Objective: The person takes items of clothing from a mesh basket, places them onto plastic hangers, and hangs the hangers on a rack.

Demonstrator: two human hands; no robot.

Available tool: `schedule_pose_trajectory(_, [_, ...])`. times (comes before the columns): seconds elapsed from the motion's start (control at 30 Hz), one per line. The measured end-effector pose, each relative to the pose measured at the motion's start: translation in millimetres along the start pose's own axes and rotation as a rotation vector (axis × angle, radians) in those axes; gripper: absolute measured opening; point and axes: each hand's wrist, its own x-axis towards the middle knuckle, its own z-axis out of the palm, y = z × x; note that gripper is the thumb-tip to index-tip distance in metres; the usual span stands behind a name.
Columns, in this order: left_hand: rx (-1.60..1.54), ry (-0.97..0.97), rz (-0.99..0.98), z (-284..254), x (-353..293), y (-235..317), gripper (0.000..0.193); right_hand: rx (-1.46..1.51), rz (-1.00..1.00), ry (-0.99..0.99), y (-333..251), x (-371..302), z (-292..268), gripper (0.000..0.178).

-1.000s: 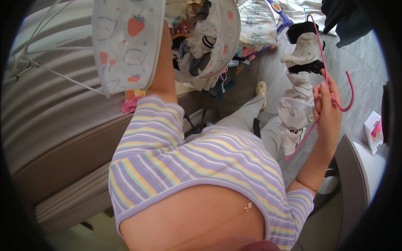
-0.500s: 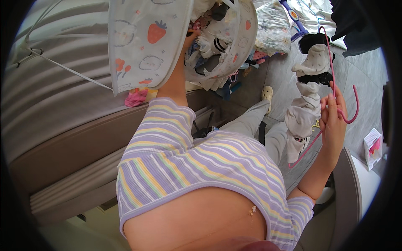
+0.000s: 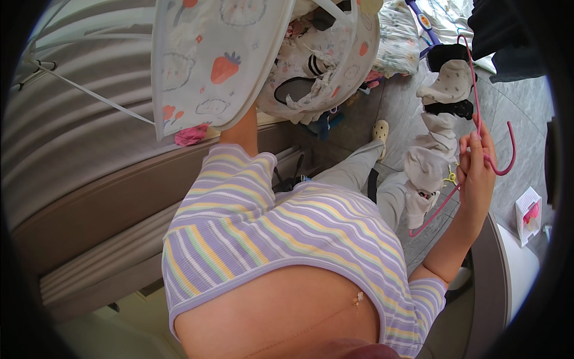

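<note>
Up high, the right hand (image 3: 478,173) is closed on a thin pink wire hanger (image 3: 487,119) with small pale clothes.
Light and bendy, best held by its hook; the left hand is hidden behind the white strawberry-print mesh basket (image 3: 215,66), so I cannot tell its grip.

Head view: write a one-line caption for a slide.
Right hand holds a pink hanger draped with pale clothing, while the left arm reaches up behind a strawberry-print mesh laundry basket.

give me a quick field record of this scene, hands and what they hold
right hand: grips a pink hanger carrying small pale and black clothes
left hand: hidden behind the laundry basket, arm reaching up to it
basket: white mesh, strawberry print, tilted, clothes inside
floor: grey tiles, a pale shoe
wearer: striped purple top
</note>
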Motion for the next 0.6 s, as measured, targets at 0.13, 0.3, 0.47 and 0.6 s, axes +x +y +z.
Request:
schedule_pose_trajectory(0.13, [0.221, -0.112, 0.429, 36, 31, -69, 0.013, -0.044, -0.024, -0.006, 2, -2, 5, 0.038])
schedule_pose_trajectory(0.3, [0.158, -0.17, 0.45, 2, -10, -33, 0.024, -0.041, -0.016, 0.016, 2, -3, 2, 0.039])
schedule_pose_trajectory(0.47, [0.116, -0.391, 0.609, -35, -91, 16, 0.038, -0.015, -0.012, 0.059, 3, -2, 3, 0.039])
schedule_pose_trajectory(0.6, [0.139, -0.775, 0.592, -86, -175, 21, 0.049, -0.045, -0.006, 0.02, -2, -1, 11, 0.039])
